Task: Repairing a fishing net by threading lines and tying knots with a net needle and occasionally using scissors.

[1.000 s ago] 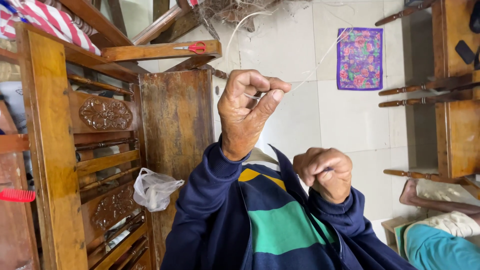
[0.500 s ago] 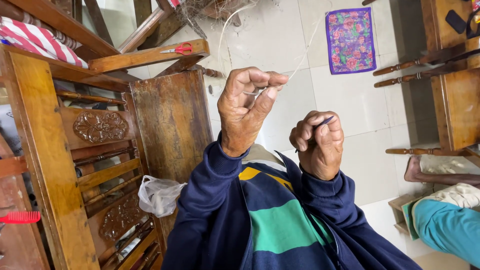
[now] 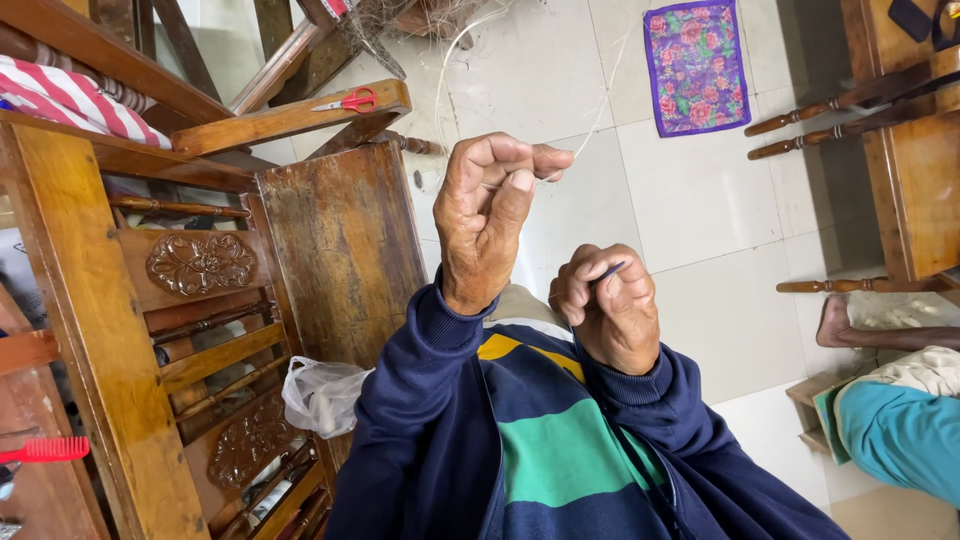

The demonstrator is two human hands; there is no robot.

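Left hand (image 3: pixel 490 225) raised, fingers pinched on a thin pale strand (image 3: pixel 590 125) running up toward the floor tiles. Right hand (image 3: pixel 610 310) lower and just beside it, clenched around a small dark blue tool (image 3: pixel 608 272). Behind, red-handled scissors (image 3: pixel 345 101) on a wooden rail; crumpled white plastic bag (image 3: pixel 325 393) by the carved furniture; purple floral mat (image 3: pixel 697 65) on the floor.

scissors (image 3: pixel 352 101): red handles; mat (image 3: pixel 697 65): purple, floral; cloth (image 3: pixel 85 95): red-white stripes; comb (image 3: pixel 45 449): red; sleeves (image 3: pixel 420 420): navy; floor (image 3: pixel 700 220): white tiles
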